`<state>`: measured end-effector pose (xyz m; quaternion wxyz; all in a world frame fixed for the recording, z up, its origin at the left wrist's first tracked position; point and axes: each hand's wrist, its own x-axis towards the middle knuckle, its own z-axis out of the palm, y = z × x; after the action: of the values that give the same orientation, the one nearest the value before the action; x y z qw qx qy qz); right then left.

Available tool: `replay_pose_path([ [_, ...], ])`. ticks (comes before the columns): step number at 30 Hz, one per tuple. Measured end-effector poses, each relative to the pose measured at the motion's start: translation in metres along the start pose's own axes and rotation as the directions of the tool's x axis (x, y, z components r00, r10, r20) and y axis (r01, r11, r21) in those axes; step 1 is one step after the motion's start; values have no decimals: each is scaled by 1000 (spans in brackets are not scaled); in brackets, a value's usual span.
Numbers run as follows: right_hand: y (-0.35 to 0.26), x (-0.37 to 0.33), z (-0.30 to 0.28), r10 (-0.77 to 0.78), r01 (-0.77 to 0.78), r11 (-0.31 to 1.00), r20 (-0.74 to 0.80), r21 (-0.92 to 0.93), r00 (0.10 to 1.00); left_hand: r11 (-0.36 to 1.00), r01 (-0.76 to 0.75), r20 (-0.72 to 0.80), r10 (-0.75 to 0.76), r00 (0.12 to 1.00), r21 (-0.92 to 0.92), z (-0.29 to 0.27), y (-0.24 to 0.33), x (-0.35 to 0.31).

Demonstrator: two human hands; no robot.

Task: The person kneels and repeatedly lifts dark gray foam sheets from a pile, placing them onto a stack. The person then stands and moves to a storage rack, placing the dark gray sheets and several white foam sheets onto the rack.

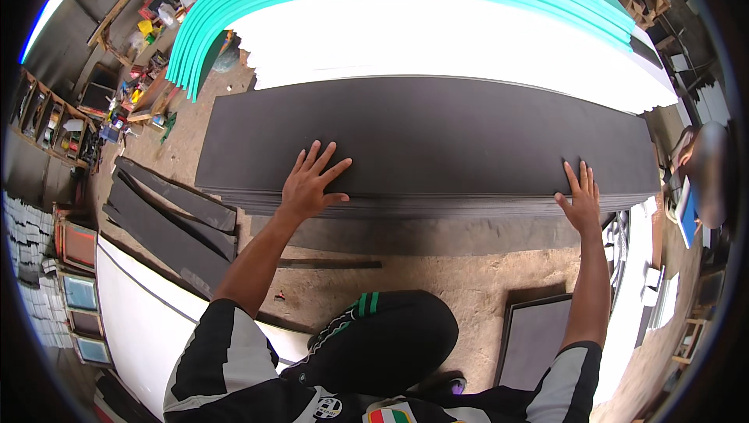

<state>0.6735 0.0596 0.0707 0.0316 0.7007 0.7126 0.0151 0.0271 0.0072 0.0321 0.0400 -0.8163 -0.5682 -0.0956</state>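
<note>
A long stack of dark grey sheets (437, 130) lies across the middle of the view on the dirt floor. My left hand (310, 181) rests flat on its near edge, fingers spread. My right hand (580, 198) lies flat on the same near edge farther right, fingers together and pointing away. Neither hand grips anything. Behind the grey stack lie white sheets (437, 37) and a fanned stack of teal sheets (234, 10).
Loose dark strips (168, 224) lie on the floor at the left beside a large white board (140, 314). A dark framed panel (534, 337) sits at the lower right. Cluttered wooden shelves (117, 64) stand at the far left. My bent knee (390, 329) is below.
</note>
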Motion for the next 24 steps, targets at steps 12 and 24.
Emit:
replay_pose_path([
  [12, -29, -41, -5, 177, -176, 981, 7, -84, 984, 983, -57, 248, 100, 964, -173, -25, 98, 71],
  [24, 25, -279, 11, 437, -428, 885, -4, 183, 900, 477, -813, 281, 874, 397, -333, -4, 503, 105],
])
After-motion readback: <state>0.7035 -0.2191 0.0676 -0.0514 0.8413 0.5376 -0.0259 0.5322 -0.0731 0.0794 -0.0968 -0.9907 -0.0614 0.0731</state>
